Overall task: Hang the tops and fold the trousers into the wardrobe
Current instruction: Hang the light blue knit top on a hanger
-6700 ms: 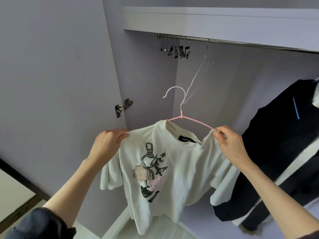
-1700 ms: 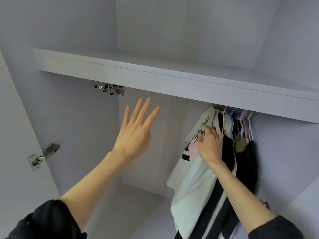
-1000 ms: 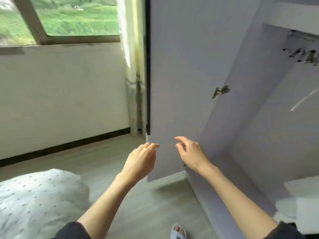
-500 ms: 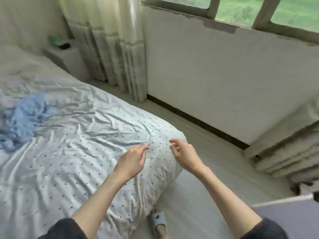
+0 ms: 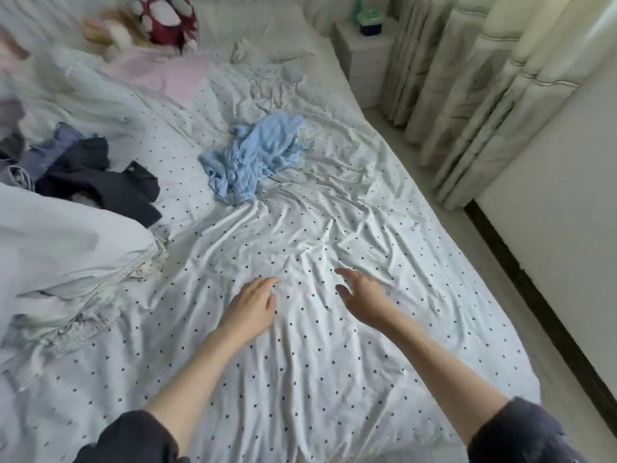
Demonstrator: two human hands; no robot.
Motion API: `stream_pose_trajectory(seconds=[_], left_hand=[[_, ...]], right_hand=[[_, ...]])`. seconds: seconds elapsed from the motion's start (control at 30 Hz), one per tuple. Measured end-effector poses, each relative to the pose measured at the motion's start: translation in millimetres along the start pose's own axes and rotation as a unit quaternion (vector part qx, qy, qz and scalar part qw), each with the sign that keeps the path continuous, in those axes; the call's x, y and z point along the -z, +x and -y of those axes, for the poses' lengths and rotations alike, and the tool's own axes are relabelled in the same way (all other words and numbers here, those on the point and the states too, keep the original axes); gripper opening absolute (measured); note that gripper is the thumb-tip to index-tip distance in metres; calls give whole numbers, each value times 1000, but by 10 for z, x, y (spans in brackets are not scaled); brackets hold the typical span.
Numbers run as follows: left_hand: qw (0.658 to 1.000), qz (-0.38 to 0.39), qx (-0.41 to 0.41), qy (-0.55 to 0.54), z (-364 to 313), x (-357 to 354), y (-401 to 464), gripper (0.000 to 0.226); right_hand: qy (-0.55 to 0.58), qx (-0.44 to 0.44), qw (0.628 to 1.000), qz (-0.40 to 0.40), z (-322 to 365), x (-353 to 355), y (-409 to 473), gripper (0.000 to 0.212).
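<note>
A bed (image 5: 300,379) with a wrinkled white sheet dotted in black filled most of the view, and the light blue garment (image 5: 255,160) crumpled near its middle served as the landmark. Far left of that garment a pale duvet (image 5: 60,248) was bunched up along the bed's edge, and just above the duvet, still left of the blue garment, lay a heap of dark clothes (image 5: 96,182), navy and grey mixed together. Up and left of the blue garment, near the head of the bed, a pink cloth (image 5: 160,73) and a red cushion with white spots (image 5: 167,20) appeared blurred. Below the blue garment, well apart from it, the left hand (image 5: 252,309) hovered over the sheet with its fingers loosely spread and holding nothing. Beside it, the right hand (image 5: 364,300) hung likewise, fingers apart and empty. Up and right of the blue garment stood a white nightstand (image 5: 360,58), and further right pale curtains (image 5: 484,81) hung beside a white wall (image 5: 561,182).
</note>
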State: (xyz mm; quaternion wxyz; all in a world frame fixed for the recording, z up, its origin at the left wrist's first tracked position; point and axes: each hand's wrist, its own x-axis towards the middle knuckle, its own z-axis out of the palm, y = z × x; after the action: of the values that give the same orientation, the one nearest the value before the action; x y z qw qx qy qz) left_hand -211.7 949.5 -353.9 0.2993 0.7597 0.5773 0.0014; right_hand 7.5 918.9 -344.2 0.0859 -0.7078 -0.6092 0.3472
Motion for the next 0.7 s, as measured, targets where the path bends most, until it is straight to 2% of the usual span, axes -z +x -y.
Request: stream_pose_trajectory(seconds=[0.07, 0.2, 0.3, 0.43, 0.5, 0.7], left_hand=[[1000, 4, 7, 6, 376, 73, 411, 41], [999, -5, -19, 37, 720, 148, 1015, 45], [998, -36, -12, 60, 1107, 229, 1738, 46], [996, -70, 8, 54, 1489, 276, 2552, 46], [996, -78, 16, 39, 1648, 272, 2899, 46], [995, -59, 74, -17, 1830, 141, 3634, 57]], right_hand=[[-14, 11, 1000, 17, 132, -183, 579, 46], [-57, 8, 998, 33, 238, -306, 1231, 53], [-108, -2, 992, 68, 341, -442, 1995, 61], [-163, -5, 980, 113, 341, -601, 2832, 83], [-171, -18, 975, 141, 287, -718, 3093, 91], [-167, -38, 968, 182, 58, -971, 3333, 96]])
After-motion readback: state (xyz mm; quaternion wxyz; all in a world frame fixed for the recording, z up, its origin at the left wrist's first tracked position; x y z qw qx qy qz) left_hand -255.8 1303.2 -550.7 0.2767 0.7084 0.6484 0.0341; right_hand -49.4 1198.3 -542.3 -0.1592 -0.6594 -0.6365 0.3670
